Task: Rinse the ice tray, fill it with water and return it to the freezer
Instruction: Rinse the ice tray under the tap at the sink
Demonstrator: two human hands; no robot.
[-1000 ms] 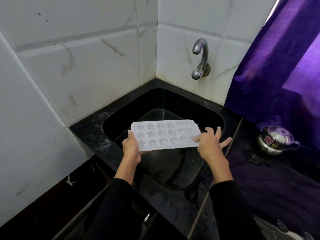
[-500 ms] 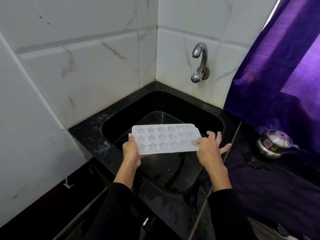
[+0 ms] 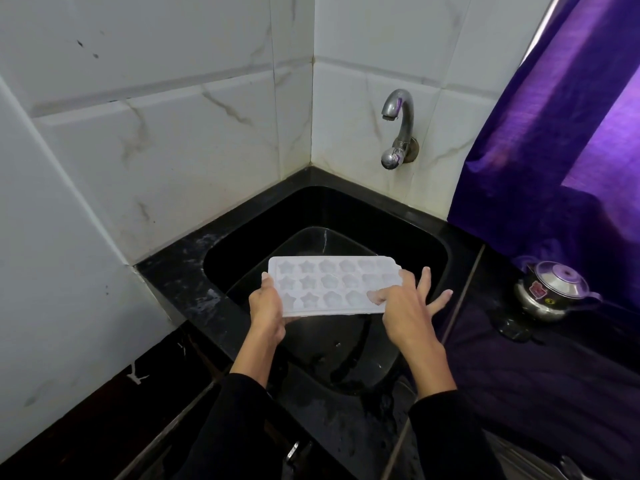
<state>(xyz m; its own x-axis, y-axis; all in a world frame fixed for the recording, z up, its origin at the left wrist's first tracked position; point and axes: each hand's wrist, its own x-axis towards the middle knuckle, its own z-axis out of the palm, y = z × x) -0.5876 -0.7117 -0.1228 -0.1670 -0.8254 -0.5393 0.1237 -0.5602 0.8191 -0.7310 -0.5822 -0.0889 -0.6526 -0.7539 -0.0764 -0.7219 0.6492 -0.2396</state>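
A white translucent ice tray (image 3: 329, 282) with star and flower shaped cells is held level over the black sink (image 3: 446, 252). No water shows in its cells. My left hand (image 3: 265, 308) grips the tray's left end, thumb on the rim. My right hand (image 3: 407, 313) pinches the near right corner, and one finger shows through the plastic. Its other fingers are spread out to the right. A chrome tap (image 3: 398, 126) juts from the tiled wall above the sink's far side, with no water running.
The sink sits in a corner of white marbled tiles (image 3: 173, 150) and a black counter (image 3: 173, 282). A steel pot with a lid (image 3: 550, 292) stands on the counter to the right, below a purple curtain (image 3: 554, 150).
Both hands keep their hold. The tray has sunk a little towards the sink and towards me, and my view has tipped up slightly.
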